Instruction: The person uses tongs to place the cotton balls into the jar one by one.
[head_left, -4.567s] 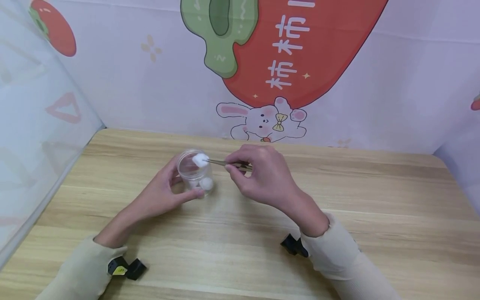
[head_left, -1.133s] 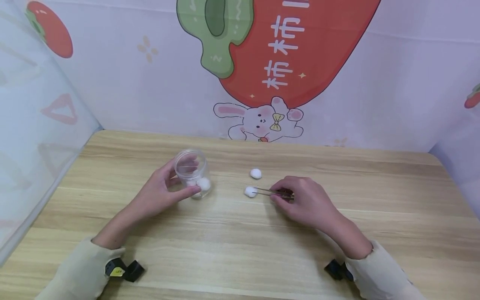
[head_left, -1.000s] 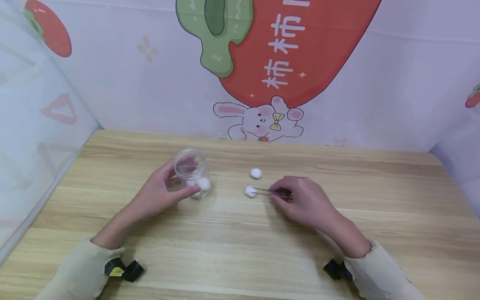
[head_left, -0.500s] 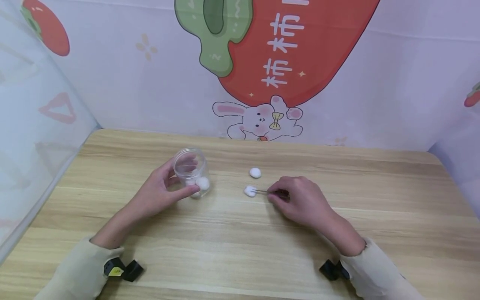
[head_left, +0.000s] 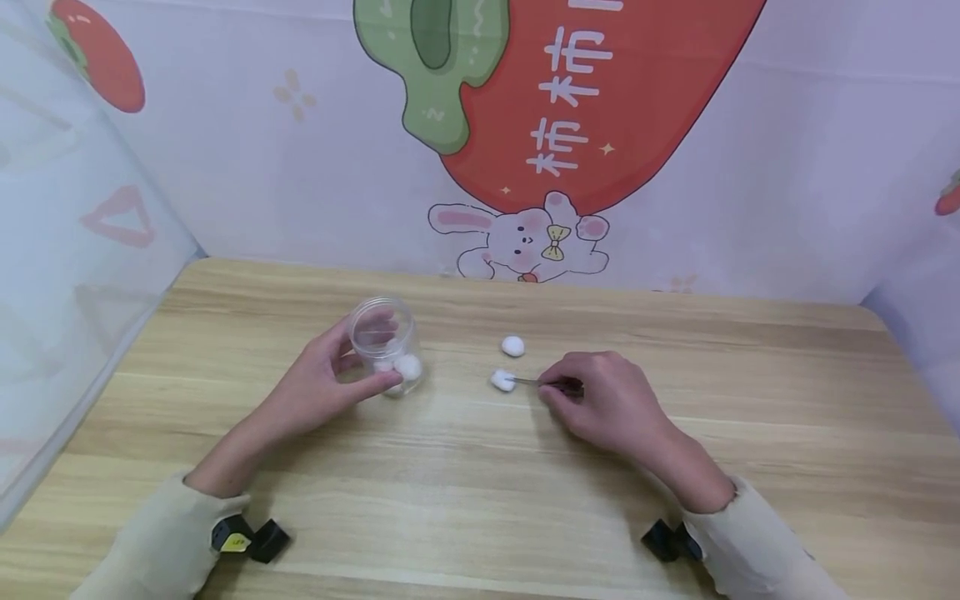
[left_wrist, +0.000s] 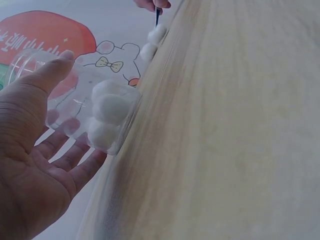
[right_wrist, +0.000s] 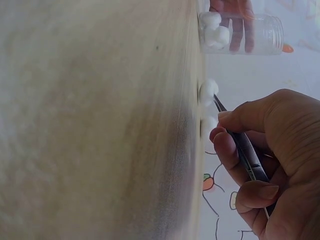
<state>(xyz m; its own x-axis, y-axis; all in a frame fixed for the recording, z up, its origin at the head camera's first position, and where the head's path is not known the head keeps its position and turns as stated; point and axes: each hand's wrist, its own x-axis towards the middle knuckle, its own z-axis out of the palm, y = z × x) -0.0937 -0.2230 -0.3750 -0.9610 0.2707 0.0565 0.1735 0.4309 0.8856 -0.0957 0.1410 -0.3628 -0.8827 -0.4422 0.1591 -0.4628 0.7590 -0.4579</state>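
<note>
A clear, open-topped plastic jar (head_left: 411,343) stands on the table, with my left hand (head_left: 322,383) gripping its side, the thumb across the front and fingers behind. Several white cotton balls (left_wrist: 111,109) lie at its bottom in the left wrist view. My right hand (head_left: 607,400) pinches slim metal tweezers (right_wrist: 245,150) between thumb and fingers. Their tips, brought together, meet the right side of a cotton ball (head_left: 501,381) on the table. Just behind it lies a second loose cotton ball (head_left: 513,346). The tweezers' rear end is hidden by the right hand in the head view.
The wooden table (head_left: 420,517) runs back to a printed cloth backdrop (head_left: 712,183) with a bunny and red fruit. More cloth (head_left: 67,208) hangs along the left side. Black camera mounts (head_left: 251,537) sit at both wrists.
A cotton ball held in the tweezers at the jar's mouth 4.6 s ago is gone from there; two now lie on the table. Over the last second the tweezers' spread arms came together.
</note>
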